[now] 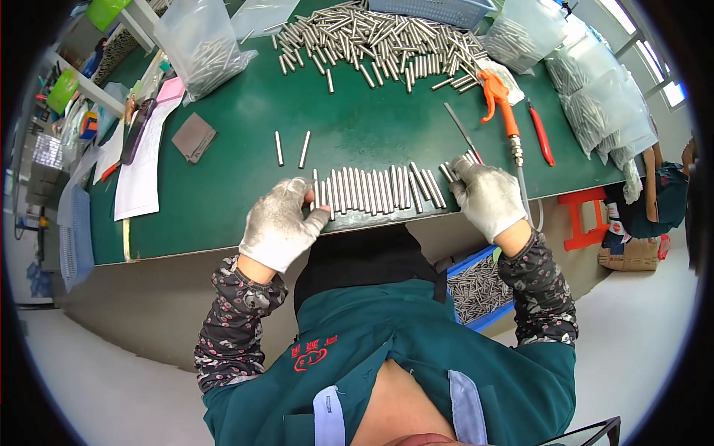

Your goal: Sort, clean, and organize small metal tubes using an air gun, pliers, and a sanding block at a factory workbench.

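A row of slim silvery metal pins (368, 190) lies side by side along the near edge of the green table. At its left end is my left hand (281, 223), in a pale, smudged glove with bare thumb and fingertips, closed about the end pin (315, 186). My right hand (486, 195), gloved too, has its fingers curled over a few pins (447, 172) at the right end; its fingertips partly hide them. Several pins near that end lean aslant. Two loose pins, one on the left (279, 149) and one beside it (304, 150), lie beyond my left hand.
A big heap of pins (372, 37) covers the far side, before a blue basket (439, 10). An orange air gun (500, 104), red-handled pliers (541, 134) and bagged pins (595, 104) lie right. Left are a grey-brown square (195, 138) and papers (141, 178). A blue bin (491, 318) stands below.
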A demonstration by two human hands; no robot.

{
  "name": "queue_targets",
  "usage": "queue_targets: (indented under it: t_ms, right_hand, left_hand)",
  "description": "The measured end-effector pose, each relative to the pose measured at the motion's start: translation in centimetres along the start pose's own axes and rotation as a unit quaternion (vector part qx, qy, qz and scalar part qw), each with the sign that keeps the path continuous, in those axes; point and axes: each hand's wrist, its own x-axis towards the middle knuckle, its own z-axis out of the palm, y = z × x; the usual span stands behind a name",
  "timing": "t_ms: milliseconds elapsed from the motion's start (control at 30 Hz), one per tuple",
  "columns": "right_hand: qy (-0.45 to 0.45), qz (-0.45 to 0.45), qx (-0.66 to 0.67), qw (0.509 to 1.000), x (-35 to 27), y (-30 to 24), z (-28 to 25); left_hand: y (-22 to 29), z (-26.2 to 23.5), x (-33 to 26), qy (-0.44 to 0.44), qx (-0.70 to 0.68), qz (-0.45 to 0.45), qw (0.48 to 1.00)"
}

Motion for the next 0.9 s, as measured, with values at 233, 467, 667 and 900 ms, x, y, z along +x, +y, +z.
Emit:
queue_targets:
  t_ms: [233,467,667,900]
  right_hand:
    - [-0.04,-0.058,0.063,0.995,0.2,0.6,-0.1]
    - [-0.085,-0.106,0.105,0.985,1.1,1.3,0.5]
    - [-0.061,-0.091,0.129,0.985,0.6,1.2,0.1]
    - [-0.037,-0.073,0.1,0.992,0.5,0.4,0.0]
  left_hand:
    - [-0.4,-1.5,0.2,-0.047,0.051,0.071,0.995]
    - [0.7,-1.9,1.5,-0.143,0.12,0.022,0.982]
    - [-0.6,-2.8,3.8,0.016,0.035,-0.042,0.998]
    - [-1.4,-1.3,6.9,0.051,0.187,-0.114,0.974]
